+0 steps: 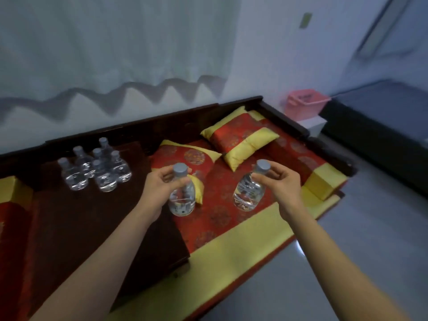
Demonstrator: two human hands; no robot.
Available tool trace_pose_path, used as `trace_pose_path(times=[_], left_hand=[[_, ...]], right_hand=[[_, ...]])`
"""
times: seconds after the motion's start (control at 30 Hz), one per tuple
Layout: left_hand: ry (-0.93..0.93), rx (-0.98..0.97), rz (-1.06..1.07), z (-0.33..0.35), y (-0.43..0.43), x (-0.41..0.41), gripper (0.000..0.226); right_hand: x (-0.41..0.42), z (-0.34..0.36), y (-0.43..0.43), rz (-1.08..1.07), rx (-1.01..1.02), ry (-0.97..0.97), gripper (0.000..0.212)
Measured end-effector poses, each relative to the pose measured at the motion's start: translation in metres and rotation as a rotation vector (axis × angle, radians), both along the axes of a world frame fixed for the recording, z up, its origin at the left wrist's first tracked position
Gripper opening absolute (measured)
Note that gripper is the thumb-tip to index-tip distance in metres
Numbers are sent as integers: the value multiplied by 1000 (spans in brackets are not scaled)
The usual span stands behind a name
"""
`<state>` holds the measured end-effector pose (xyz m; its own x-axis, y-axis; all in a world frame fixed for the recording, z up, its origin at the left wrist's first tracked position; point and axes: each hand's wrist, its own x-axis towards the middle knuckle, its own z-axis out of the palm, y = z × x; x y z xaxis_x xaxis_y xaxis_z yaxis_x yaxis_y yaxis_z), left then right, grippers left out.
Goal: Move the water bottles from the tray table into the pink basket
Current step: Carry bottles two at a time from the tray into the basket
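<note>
1. Left hand (162, 184): my fingers and thumb are curled round the neck of the first bottle (181, 200), just under its grey cap (180, 169); the bottle hangs upright below the hand, clear of any surface, over the line where the tray table (69, 216) meets the red cushion (222, 218).
2. Right hand (278, 181): my thumb and fingertips pinch the neck of the second bottle (249, 193) directly below its cap; the bottle hangs slightly tilted, its base leaning left, above the red cushion.
3. Held bottles: both are clear plastic with water visible in the lower part; they hang side by side, apart from each other, at about the same height.
4. Remaining stock: six bottles (97, 167) stand upright in a tight cluster on the far left part of the tray table; all carry grey caps; several touch their neighbours.
5. Tray table: dark wood; it sits on the bench to the left of the cushion; my left forearm crosses above its near right corner.
6. Pink basket (305, 104): it sits on a white stand (312, 125) beyond the far right end of the bench, close to the wall; it is well apart from both hands; I cannot tell what it contains.
7. Surroundings: a red and yellow pillow (240, 142) lies on the cushion between my hands and the basket; a pale curtain (92, 54) hangs behind the bench; grey floor (347, 251) lies to the right.
</note>
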<state>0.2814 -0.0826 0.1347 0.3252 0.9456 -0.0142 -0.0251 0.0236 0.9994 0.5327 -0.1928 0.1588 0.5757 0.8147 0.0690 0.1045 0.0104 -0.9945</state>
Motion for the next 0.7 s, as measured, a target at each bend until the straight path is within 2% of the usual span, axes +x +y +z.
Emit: trace_pose_path(times=[0.13, 0.3, 0.47, 0.7], left_hand=[[15, 39, -122, 13, -13, 93, 29], [37, 103, -241, 21, -42, 249, 26], [0, 151, -327, 31, -71, 394, 25], [-21, 148, -417, 48, -100, 572, 28]], right_hand=[[81, 1, -54, -163, -15, -13, 34], [208, 1, -129, -350, -48, -37, 39], [327, 17, -184, -394, -61, -74, 30], [491, 26, -232, -579, -44, -83, 41]])
